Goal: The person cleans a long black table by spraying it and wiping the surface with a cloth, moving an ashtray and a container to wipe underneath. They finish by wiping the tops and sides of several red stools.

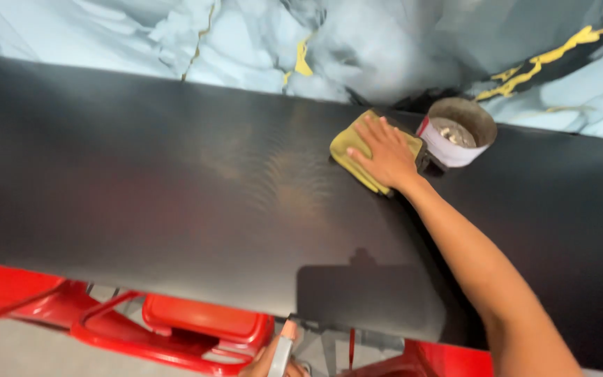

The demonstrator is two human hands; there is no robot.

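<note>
Right hand (384,152) lies palm-down, fingers (371,129) spread flat, pressing a folded yellow cloth (352,151) against a large glossy black panel (176,188); nothing is gripped, the cloth is only pinned under the palm. The cloth sits near the panel's far edge, just beside a small open tin (458,131) with a white band. Left hand (273,356) shows at the bottom edge, fingers closed around a slim grey object (282,352). Red metal frame (176,328) below the panel.

Hidden and cut off

The right hand (384,152) covers most of the cloth (349,148); below the panel (176,195), the left hand (273,357) is cut off, its grip unclear.
</note>
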